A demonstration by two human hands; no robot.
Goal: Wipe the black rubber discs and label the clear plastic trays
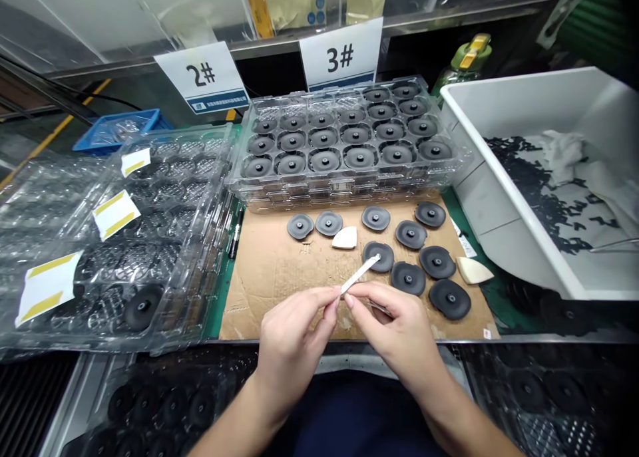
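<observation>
Grip of the left hand (pixel 292 330) and the right hand (pixel 399 330) was narrow, both pinching a white strip (pixel 359 275) just below the frame's centre; handling it seemed the present step, and the next move called for light, steady pressure.

Across the back runs a long metal rail (pixel 449 18), translucent panels (pixel 90 18) catching pale light above it! Over at far left, a yellow floor line (pixel 100 89) cuts diagonally; up front, a green-topped workbench (pixel 215 314).
</observation>
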